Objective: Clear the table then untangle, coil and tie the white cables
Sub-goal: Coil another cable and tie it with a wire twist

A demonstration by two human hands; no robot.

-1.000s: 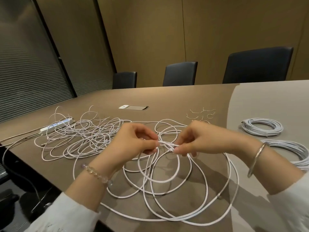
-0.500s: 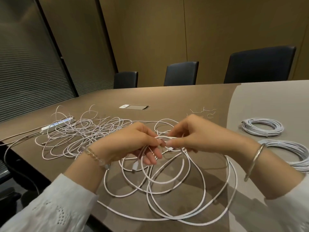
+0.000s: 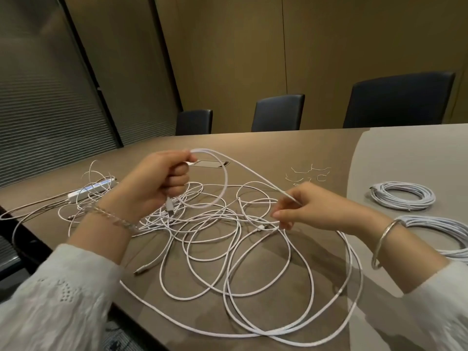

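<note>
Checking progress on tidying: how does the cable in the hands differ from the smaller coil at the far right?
The loose white cable is raised in one open loop between left hand and right hand; the small coiled white cable lies flat in many stacked turns, untouched. Both are white and round.

Hands: two, a left hand (image 3: 157, 183) and a right hand (image 3: 311, 211), each with a white sleeve.
Bracelets: two, a beaded bracelet (image 3: 111, 219) on the left wrist and a metal bangle (image 3: 385, 244) on the right wrist.
Coiled cable bundles: two, a far coil (image 3: 402, 196) and a near coil (image 3: 440, 234), both at the right of the surface (image 3: 291, 143).
Loose cables: one tangled heap (image 3: 215, 236); how many separate cables it holds cannot be told.
Power strips: one white power strip (image 3: 88, 191), at the left.
Chairs: three dark chairs (image 3: 278, 112) along the far edge.
Wire ties: a small scatter of wire ties (image 3: 309, 173), too small to count.
Inset plates: one inset plate (image 3: 212, 163).
</note>
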